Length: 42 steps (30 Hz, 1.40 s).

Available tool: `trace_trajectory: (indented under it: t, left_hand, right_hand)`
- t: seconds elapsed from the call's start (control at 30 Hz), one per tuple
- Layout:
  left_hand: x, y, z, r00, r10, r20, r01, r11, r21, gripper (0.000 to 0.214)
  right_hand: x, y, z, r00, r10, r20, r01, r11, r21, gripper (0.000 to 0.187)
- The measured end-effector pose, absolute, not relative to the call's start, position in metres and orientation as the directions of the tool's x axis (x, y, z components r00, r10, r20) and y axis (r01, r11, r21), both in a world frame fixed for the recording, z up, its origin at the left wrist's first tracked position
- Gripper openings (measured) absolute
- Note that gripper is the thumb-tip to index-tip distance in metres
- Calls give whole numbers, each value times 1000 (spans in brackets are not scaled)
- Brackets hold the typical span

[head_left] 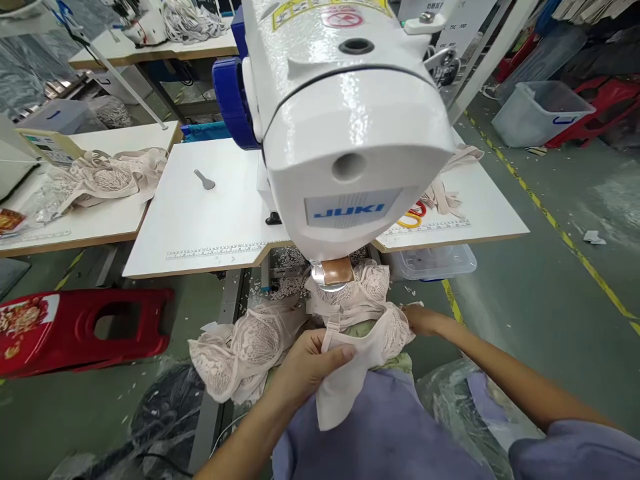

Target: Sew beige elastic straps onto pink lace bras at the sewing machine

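Note:
My left hand (307,363) pinches the pale beige band of a lace bra (373,347) between thumb and fingers, just above my lap. At the far side of that same bra, my right hand (423,319) grips its edge by the cup; its fingertips are partly hidden. Another lace bra (360,293) lies just beyond, below the sewing machine head (357,153). More beige lace bras (255,343) are heaped to the left of my left hand.
Red and yellow scissors (413,215) and beige strips (443,199) rest on the table's right part. A small grey tool (205,179) lies on the white tabletop (210,213). A red stool (85,330) stands at left, a clear lidded box (435,262) below the right edge.

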<state>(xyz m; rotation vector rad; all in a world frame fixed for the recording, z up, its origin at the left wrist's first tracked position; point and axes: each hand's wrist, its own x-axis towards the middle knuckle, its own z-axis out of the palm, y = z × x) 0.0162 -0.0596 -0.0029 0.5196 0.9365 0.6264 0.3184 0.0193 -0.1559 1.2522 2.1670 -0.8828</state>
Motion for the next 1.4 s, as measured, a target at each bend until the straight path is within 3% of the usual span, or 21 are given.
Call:
trace_trajectory:
  t: [0.07, 0.13, 0.2, 0.23, 0.27, 0.3, 0.37, 0.4, 0.47, 0.53, 0.6, 0.67, 0.77, 0.87, 1.0, 1.07, 1.17, 1.2, 1.27, 1.33, 1.4]
  left_hand:
    - [8, -57, -3, 416, 687, -596, -207, 710, 673, 44]
    - [-11, -48, -7, 357, 686, -634, -120, 706, 697, 49]
    - [-34, -32, -14, 257, 714, -652, 16, 671, 741, 50]
    - [-42, -22, -19, 138, 766, -628, 202, 599, 775, 48]
    - [-45, -12, -24, -14, 838, -545, 423, 499, 757, 46]
    - [-42, -5, -28, -152, 919, -365, 537, 387, 750, 47]
    - [-18, 1, -35, -135, 965, -226, 595, 261, 760, 55]
    - [0, -1, -38, -16, 987, -162, 614, 138, 777, 60]
    - [36, -12, -42, 312, 936, -161, 514, -24, 857, 68]
    - [61, -24, -44, 540, 782, -310, 405, 82, 911, 49]
    - [70, -31, -46, 638, 662, -392, 377, 175, 909, 51]
    - [68, -33, -46, 670, 602, -434, 382, 222, 897, 57]
    - [63, -32, -42, 627, 603, -493, 370, 325, 870, 63]
    - [61, -33, -39, 585, 676, -448, 298, 335, 894, 63]
    - [49, -33, -33, 473, 785, -399, 246, 317, 916, 59]
    - [39, -31, -26, 331, 854, -401, 270, 321, 908, 58]
    - [26, -25, -13, 176, 911, -373, 316, 306, 898, 55]
    - [22, -23, -8, 160, 919, -359, 317, 297, 901, 52]
    - [16, -18, -1, 158, 922, -353, 319, 291, 902, 47]
    - [12, -15, 5, 169, 915, -365, 328, 297, 897, 43]
    - [10, -15, 9, 185, 908, -376, 347, 297, 889, 39]
  right_hand:
    - [327, 25, -152, -386, 563, -731, 909, 368, -197, 15]
    - [338, 31, -137, -321, 588, -742, 929, 350, -124, 12]
    - [349, 36, -110, -307, 624, -719, 937, 330, -113, 7]
    - [352, 37, -95, -323, 633, -703, 935, 326, -136, 7]
    - [352, 36, -79, -351, 631, -692, 929, 329, -172, 8]
    - [348, 34, -63, -407, 615, -675, 910, 339, -240, 7]
    - [329, 27, -37, -578, 555, -599, 815, 363, -451, 6]
    - [317, 24, -28, -702, 520, -487, 699, 372, -611, 4]
    - [292, 23, -14, -828, 484, -284, 484, 360, -797, 3]
    - [276, 34, -7, -838, 502, -213, 424, 356, -833, 7]
    - [272, 62, -3, -722, 663, -198, 532, 347, -772, 12]
    - [272, 103, -1, -464, 879, -113, 692, 280, -665, 17]
    - [264, 167, -3, -276, 961, 19, 769, 233, -595, 24]
    - [244, 208, -2, -241, 967, 88, 773, 246, -584, 25]
    - [230, 214, 9, -222, 965, 137, 711, 257, -655, 12]
    - [233, 195, 12, -219, 966, 140, 664, 253, -704, 19]
    - [239, 143, 9, -280, 959, 37, 464, 169, -869, 35]
    - [240, 122, 7, -335, 941, -43, 271, 53, -961, 39]
    - [242, 79, 3, -473, 860, -193, -34, -237, -971, 49]
    - [242, 43, 0, -568, 773, -284, -61, -384, -921, 49]
    - [240, 21, 0, -617, 733, -288, 11, -358, -934, 42]
